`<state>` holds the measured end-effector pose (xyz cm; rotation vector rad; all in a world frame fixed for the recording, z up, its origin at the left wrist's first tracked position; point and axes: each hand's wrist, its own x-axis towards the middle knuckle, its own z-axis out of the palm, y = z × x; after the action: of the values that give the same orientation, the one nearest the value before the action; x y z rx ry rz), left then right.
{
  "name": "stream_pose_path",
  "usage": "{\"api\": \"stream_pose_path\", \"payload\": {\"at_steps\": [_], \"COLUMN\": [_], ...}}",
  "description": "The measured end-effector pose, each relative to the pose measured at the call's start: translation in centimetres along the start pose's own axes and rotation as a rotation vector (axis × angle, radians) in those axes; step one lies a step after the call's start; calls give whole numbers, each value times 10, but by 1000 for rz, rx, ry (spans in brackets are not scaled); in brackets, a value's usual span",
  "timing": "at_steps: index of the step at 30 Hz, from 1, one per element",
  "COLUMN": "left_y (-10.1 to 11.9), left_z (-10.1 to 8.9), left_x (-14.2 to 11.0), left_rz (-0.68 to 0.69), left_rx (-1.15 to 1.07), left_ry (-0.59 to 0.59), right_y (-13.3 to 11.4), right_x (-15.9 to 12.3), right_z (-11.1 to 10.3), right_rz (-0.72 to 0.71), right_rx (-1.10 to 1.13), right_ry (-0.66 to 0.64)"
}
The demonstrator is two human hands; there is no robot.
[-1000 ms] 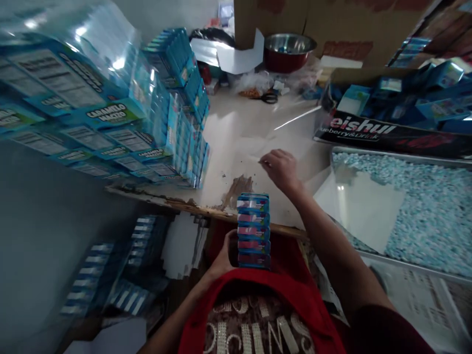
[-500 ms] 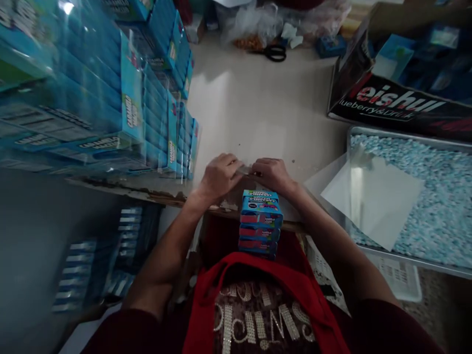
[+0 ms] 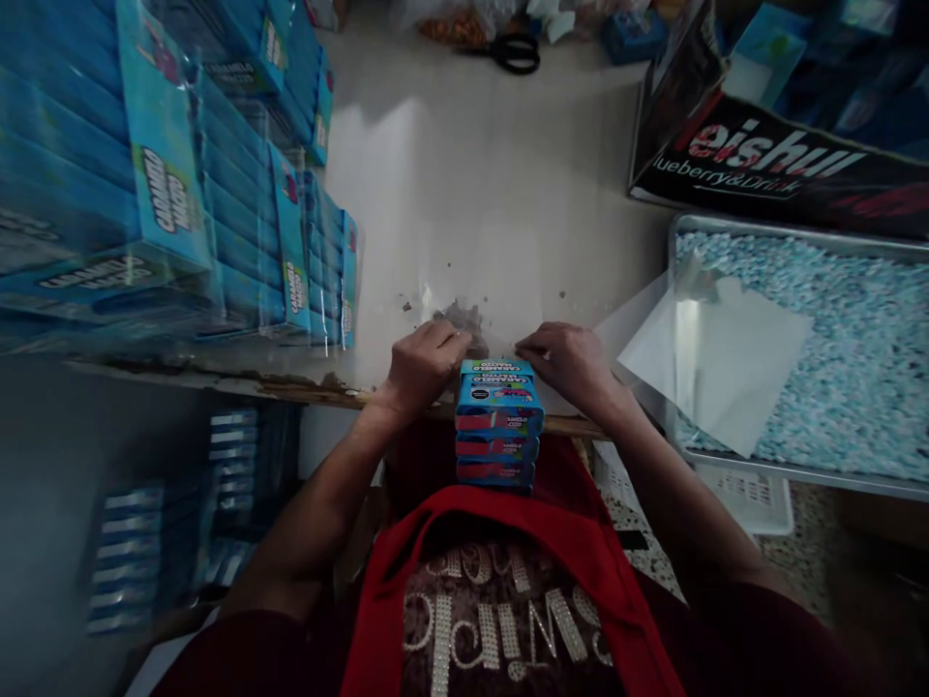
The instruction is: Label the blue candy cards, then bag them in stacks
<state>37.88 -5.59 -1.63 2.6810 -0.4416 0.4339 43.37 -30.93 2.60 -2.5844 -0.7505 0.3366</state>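
Observation:
A stack of small blue candy boxes (image 3: pixel 499 422), marked "Caramelo Macizo", stands at the table's front edge against the red apron. My left hand (image 3: pixel 428 356) is closed in a pinch just left of the top of the stack, its fingertips at the box corner. To the right, my right hand (image 3: pixel 570 360) pinches with thumb and forefinger near the stack's far right corner. What they pinch seems to be thin clear plastic film, faint against the pale table; its outline is hard to make out.
Plastic-wrapped blue candy boxes (image 3: pixel 164 184) are piled on the left. A metal tray (image 3: pixel 798 469) of pale blue candies with white paper (image 3: pixel 726 358) lies right, below a black carton (image 3: pixel 769 169). Black scissors (image 3: pixel 517 54) rest at the back. The worn table edge (image 3: pixel 312 387) runs in front.
My hands, close together beyond the stack half a second ago, have moved apart and nearer to its sides. The view has shifted slightly, with the stack still at the edge.

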Motion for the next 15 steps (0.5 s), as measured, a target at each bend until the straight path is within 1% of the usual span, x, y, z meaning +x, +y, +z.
{"api": "stream_pose_path", "payload": {"at_steps": [3, 5, 7, 9, 11, 12, 13, 15], "left_y": [-1, 4, 13, 27, 44, 52, 60, 73], "left_z": [-21, -42, -63, -84, -98, -103, -106, -105], "left_x": [5, 9, 9, 3, -7, -13, -19, -28], "left_rz": [-3, -5, -4, -34, -96, -117, -126, -133], "left_rx": [-213, -319, -336, -286, -205, -163, -121, -44], "left_ry": [-29, -46, -66, -61, -3, 46, 102, 220], "right_y": [-5, -10, -19, -33, -50, -58, -65, -75], "right_x": [-6, -10, -17, -28, -43, -51, -58, -71], "right_z": [-6, -17, -31, -44, -52, -53, -53, -46], "right_rz": [31, 32, 25, 15, 4, 3, 7, 16], "right_rx": [99, 136, 140, 142, 142, 136, 124, 79], "right_ry": [2, 59, 114, 155, 212, 256, 306, 416]}}
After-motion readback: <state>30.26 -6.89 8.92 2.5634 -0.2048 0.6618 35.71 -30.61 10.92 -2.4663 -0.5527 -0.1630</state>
